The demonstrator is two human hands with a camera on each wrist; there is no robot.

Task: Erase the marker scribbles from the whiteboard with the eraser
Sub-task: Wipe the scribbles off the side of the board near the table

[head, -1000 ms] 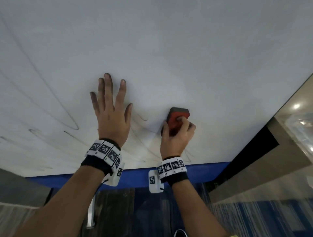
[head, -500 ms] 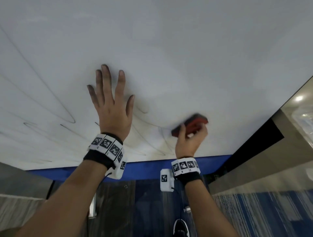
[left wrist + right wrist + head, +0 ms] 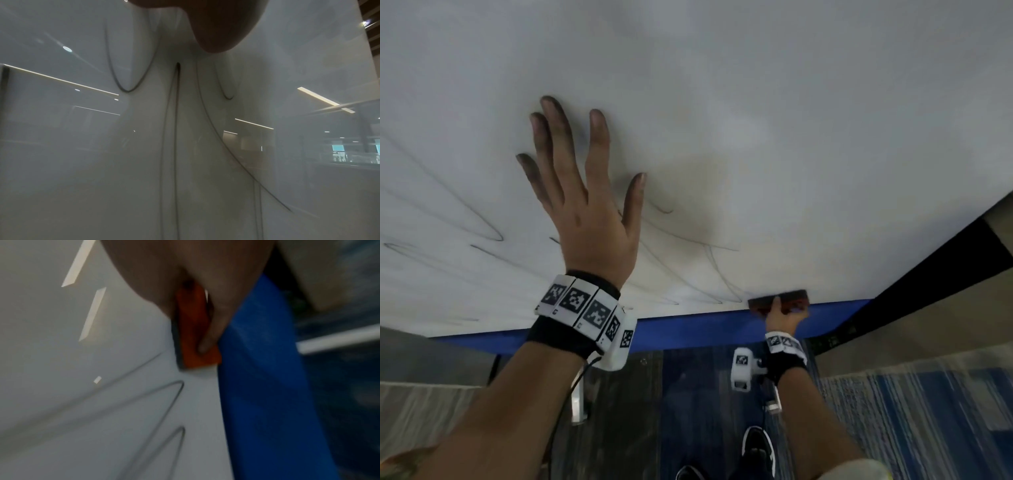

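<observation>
While L hand (image 3: 589,219) lies flat, steadying whiteboard (image 3: 756,102), R hand (image 3: 780,317) grips eraser (image 3: 779,297); scribbles (image 3: 681,270) just left.

Your left hand (image 3: 585,205) lies flat on the whiteboard (image 3: 756,120), fingers spread, left of centre. Marker scribbles (image 3: 688,267) run on the board below and to both sides of that hand. Your right hand (image 3: 780,317) holds the eraser (image 3: 779,297) against the board's lower edge, right of the scribbles and just above the board's bottom frame (image 3: 688,330).
</observation>
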